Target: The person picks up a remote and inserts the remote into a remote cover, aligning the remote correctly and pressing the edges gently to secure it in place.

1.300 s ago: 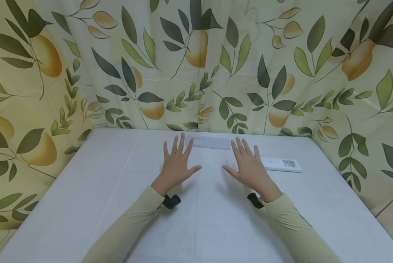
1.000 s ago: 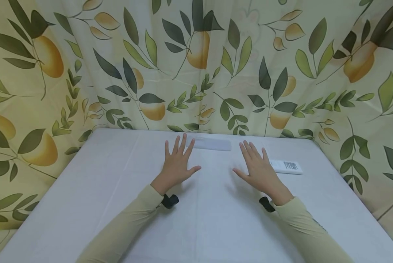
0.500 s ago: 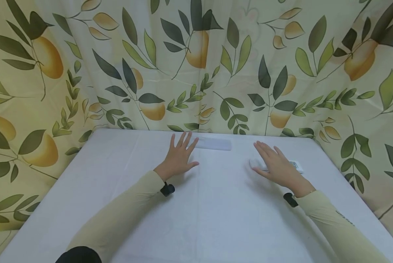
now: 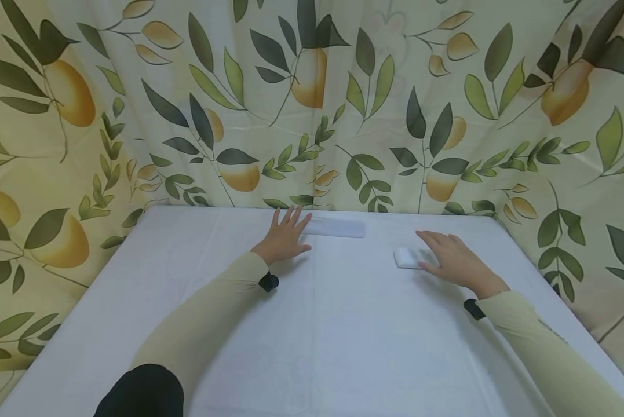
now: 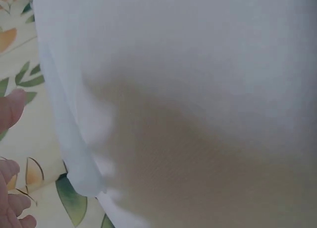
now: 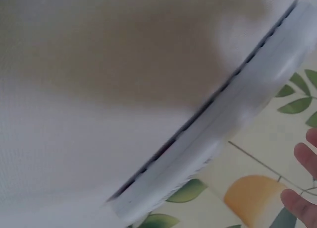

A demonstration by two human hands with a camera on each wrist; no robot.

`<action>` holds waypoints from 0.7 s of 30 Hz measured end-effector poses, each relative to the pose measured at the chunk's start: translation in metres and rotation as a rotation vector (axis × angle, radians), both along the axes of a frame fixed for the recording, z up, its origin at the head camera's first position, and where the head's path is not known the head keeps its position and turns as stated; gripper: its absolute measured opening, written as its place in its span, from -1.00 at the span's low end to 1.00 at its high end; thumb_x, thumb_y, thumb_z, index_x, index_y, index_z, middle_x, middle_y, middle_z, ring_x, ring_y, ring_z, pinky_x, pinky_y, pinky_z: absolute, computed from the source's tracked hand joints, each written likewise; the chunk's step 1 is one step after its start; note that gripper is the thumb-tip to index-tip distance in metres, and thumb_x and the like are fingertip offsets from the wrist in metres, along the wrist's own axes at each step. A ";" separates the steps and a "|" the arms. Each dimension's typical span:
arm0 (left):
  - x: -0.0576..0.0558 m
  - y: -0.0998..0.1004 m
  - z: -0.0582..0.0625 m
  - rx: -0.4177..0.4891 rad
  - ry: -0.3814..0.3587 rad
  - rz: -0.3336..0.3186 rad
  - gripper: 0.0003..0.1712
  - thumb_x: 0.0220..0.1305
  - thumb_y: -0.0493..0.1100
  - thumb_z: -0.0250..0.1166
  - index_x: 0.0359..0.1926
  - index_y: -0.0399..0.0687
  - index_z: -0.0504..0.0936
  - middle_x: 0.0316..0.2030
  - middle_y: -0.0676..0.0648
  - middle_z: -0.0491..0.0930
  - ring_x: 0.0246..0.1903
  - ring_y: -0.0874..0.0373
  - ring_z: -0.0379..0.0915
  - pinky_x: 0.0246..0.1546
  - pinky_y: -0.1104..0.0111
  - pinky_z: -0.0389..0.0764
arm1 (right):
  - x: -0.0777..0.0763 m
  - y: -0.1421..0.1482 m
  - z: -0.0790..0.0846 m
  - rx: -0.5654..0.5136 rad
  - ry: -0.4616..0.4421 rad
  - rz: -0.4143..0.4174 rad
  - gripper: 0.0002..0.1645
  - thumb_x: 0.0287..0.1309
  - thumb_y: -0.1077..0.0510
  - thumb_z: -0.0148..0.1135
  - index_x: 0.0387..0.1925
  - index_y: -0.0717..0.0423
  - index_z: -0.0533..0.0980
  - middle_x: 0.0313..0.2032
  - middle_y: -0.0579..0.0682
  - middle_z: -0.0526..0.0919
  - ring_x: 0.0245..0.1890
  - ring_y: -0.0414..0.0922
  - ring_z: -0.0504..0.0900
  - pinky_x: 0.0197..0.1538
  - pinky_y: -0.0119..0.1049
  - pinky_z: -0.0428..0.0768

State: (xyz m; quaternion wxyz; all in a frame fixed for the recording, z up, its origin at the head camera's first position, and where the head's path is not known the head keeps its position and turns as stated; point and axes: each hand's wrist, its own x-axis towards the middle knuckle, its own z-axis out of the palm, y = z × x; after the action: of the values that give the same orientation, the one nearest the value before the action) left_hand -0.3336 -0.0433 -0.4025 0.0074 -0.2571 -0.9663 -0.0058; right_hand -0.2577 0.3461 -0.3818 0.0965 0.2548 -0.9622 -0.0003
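Note:
My left hand (image 4: 283, 238) reaches over the far part of the table with its fingers spread. Its fingertips overlap the left end of a pale, flat, translucent strip (image 4: 338, 227) near the back edge. That strip (image 5: 74, 143) lies lengthwise in the left wrist view, beside the fingers (image 5: 11, 109). To the right, my right hand (image 4: 460, 263) hovers over a long white flat object (image 4: 407, 258), hiding much of it. Seen from the right wrist, this white object (image 6: 223, 114) has a dark, notched line along one long side. The fingers (image 6: 299, 203) there are extended, holding nothing.
A white cloth covers the table (image 4: 353, 336). Behind it hangs a curtain (image 4: 312, 145) printed with leaves and orange fruit. A dark rounded shape (image 4: 142, 394) covers part of the left sleeve at the bottom. Each wrist wears a small black camera (image 4: 268, 282).
My right hand has moved right, from beside the white object to over it. My left hand has shifted slightly forward to the strip's left end. The dark shape has come in over the left sleeve.

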 end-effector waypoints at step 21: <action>-0.049 0.000 -0.009 0.000 -0.086 0.044 -0.11 0.28 0.17 0.12 0.47 -0.03 -0.06 0.45 -0.25 -0.06 0.44 -0.20 -0.17 0.40 -0.12 -0.18 | -0.017 0.012 -0.010 0.092 -0.201 -0.146 -0.31 -0.03 0.17 0.31 0.17 0.31 0.37 0.05 0.34 0.54 0.07 0.28 0.49 0.08 0.24 0.38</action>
State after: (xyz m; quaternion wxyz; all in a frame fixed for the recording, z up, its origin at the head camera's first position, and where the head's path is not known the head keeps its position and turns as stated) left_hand -0.3828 -0.0430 -0.4119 -0.0341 -0.2352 -0.9712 -0.0168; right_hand -0.2745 0.3581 -0.3921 -0.0126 0.1871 -0.9819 -0.0258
